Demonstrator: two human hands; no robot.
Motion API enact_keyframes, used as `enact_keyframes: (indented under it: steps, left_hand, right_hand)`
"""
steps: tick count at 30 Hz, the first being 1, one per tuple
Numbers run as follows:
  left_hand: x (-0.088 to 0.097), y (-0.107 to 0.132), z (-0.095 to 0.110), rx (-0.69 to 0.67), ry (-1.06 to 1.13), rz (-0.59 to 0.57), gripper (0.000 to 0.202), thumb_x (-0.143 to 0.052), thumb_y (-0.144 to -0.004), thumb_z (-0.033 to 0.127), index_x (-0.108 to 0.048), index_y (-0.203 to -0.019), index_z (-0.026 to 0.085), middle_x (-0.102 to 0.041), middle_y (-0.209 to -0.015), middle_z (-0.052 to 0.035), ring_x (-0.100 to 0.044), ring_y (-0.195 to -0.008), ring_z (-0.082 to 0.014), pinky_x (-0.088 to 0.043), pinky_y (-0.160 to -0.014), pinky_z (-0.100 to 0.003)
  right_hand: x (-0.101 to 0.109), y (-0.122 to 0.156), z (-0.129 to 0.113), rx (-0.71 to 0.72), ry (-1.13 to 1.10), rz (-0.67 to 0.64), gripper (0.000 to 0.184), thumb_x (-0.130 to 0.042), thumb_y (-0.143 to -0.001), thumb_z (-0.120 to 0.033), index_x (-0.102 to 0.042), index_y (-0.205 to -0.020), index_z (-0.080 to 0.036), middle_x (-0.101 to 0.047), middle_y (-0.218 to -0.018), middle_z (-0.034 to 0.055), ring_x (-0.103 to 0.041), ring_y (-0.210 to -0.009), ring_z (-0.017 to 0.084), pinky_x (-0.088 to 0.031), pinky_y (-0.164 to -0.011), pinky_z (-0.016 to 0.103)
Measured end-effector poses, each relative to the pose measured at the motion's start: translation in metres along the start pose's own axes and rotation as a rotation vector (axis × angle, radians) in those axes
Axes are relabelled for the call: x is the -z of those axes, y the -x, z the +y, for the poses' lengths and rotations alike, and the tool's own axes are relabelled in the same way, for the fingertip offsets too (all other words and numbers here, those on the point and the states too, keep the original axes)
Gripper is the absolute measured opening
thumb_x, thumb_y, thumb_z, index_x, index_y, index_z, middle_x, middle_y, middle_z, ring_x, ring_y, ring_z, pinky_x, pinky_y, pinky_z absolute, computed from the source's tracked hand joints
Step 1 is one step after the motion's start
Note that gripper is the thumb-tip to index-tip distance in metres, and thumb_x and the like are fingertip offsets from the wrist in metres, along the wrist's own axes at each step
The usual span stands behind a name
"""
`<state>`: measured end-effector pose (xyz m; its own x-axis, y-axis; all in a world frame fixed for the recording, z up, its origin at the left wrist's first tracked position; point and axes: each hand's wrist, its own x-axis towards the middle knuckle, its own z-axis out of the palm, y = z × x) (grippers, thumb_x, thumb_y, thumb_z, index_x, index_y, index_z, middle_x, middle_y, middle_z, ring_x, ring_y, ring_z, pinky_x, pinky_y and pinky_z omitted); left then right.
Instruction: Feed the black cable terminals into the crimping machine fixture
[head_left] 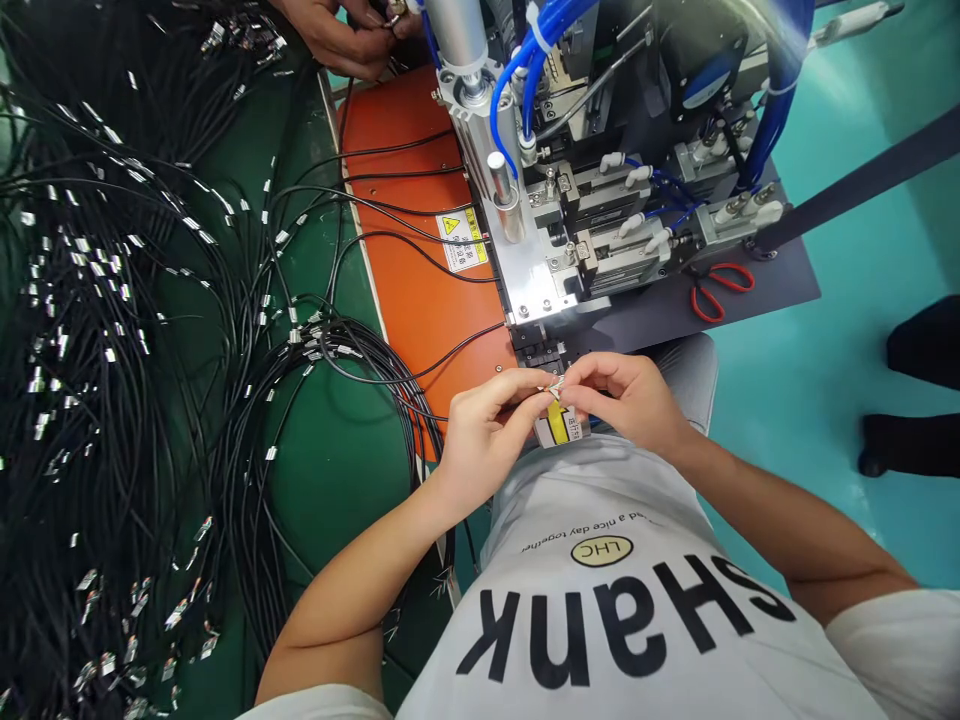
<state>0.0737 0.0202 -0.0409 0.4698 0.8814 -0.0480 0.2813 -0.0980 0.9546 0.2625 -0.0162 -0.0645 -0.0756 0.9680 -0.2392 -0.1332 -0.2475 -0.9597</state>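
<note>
My left hand point(487, 430) and my right hand point(626, 400) meet at the front edge of the machine, just above my lap. Between their fingertips is a small, pale cable end point(556, 386), its fine wires too small to make out clearly. Thumb and index finger of each hand are pinched at it. Right below the fingertips shows a white and yellow label point(559, 424). A black cable point(427, 408) runs toward my left hand and disappears beneath it. Close ahead stands the metal press machine point(536, 285), with several black cables leading into its left side.
Bundled black cables point(247, 440) with silvery ends cover much of the green table point(330, 450) at left. An orange plate point(409, 330) bears a warning label point(462, 240). Red-handled scissors point(720, 290) lie right of the machine. Another person's hand point(345, 35) works at the top.
</note>
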Motion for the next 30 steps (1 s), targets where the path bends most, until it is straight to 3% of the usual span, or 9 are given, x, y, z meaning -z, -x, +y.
enact_keyframes:
  steps: [6,12,22,26,30]
  left_hand:
    - [0.0,-0.001,0.001,0.122,0.192,-0.011,0.014,-0.068,-0.088,0.024,-0.073,-0.1,0.018,-0.073,-0.087,-0.0033,-0.069,-0.07,-0.0119,-0.058,-0.061,-0.021]
    - [0.0,-0.003,0.001,0.201,0.274,-0.022,0.018,-0.073,-0.084,0.029,-0.072,-0.099,0.018,-0.069,-0.085,-0.0041,-0.062,-0.061,-0.0094,-0.054,-0.053,-0.021]
    - [-0.008,-0.005,0.001,0.232,0.451,0.087,0.013,-0.071,-0.086,0.028,-0.071,-0.083,0.016,-0.058,-0.074,0.0001,-0.052,-0.05,-0.0062,-0.045,-0.045,-0.022]
    - [-0.008,-0.004,-0.004,0.296,0.514,0.057,0.015,-0.068,-0.089,0.031,-0.07,-0.087,0.017,-0.054,-0.063,0.0026,-0.049,-0.049,-0.0065,-0.044,-0.047,-0.022]
    - [-0.007,-0.003,-0.004,0.341,0.451,0.025,0.016,-0.071,-0.086,0.032,-0.072,-0.092,0.016,-0.057,-0.068,0.0012,-0.049,-0.052,-0.0064,-0.047,-0.049,-0.022]
  right_hand:
    - [-0.007,0.002,0.002,0.189,0.104,0.098,0.006,-0.072,-0.084,-0.02,-0.069,-0.079,-0.02,-0.065,-0.071,-0.0026,-0.057,-0.058,0.01,-0.046,-0.057,0.026]
    - [-0.013,0.004,0.0,0.157,0.115,0.084,0.008,-0.066,-0.087,-0.018,-0.064,-0.079,-0.019,-0.061,-0.069,-0.002,-0.055,-0.061,0.011,-0.042,-0.056,0.026]
    - [-0.019,0.006,0.003,0.17,0.181,0.086,0.008,-0.064,-0.086,-0.016,-0.062,-0.079,-0.019,-0.062,-0.072,-0.0013,-0.054,-0.065,0.011,-0.042,-0.061,0.027]
    - [-0.02,0.005,0.003,0.14,0.166,0.103,0.008,-0.064,-0.087,-0.017,-0.062,-0.08,-0.019,-0.062,-0.072,-0.001,-0.055,-0.064,0.012,-0.043,-0.06,0.027]
    - [-0.019,0.004,0.005,0.145,0.191,0.109,0.008,-0.064,-0.087,-0.017,-0.063,-0.08,-0.019,-0.062,-0.073,-0.001,-0.055,-0.065,0.011,-0.043,-0.061,0.027]
